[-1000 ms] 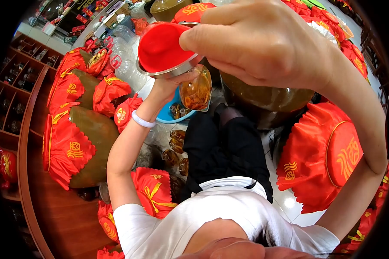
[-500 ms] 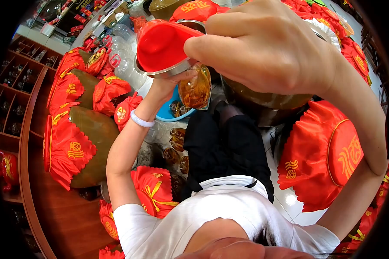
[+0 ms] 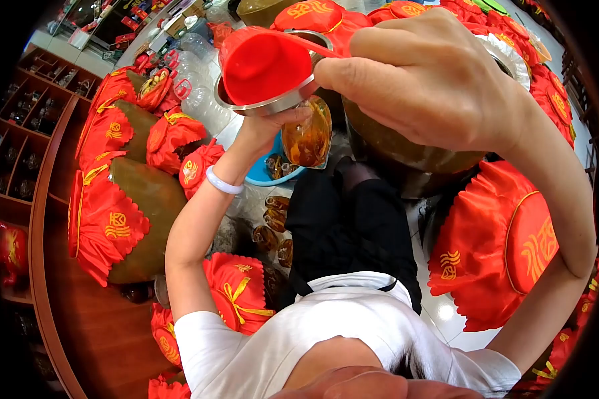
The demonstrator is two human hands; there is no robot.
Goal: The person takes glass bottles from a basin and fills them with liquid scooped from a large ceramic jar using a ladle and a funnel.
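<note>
My right hand (image 3: 426, 80), large and close to the camera, is closed on the handle of a red plastic ladle (image 3: 266, 63). The ladle's bowl is tipped over a metal funnel (image 3: 269, 106), whose rim shows below and beside it. Under the funnel, my left hand (image 3: 273, 123) is closed around the upper part of a glass bottle (image 3: 306, 136) with amber liquid and pieces inside. The bottle's neck and the funnel's spout are hidden. Just beneath stands a blue basin (image 3: 258, 174) with small amber bottles (image 3: 279, 166) in it.
Several amber bottles (image 3: 265, 237) stand on the floor by my legs. A big brown jar (image 3: 406, 156) is in front of me. Jars with red cloth covers (image 3: 116, 229) surround me. Clear plastic jugs (image 3: 196, 93) stand at the back left, wooden shelves (image 3: 40, 153) at the left.
The ladle, funnel and bottle have shifted a little to the right in view, along with both hands. The ladle stays tilted over the funnel, and both grips are unchanged.
</note>
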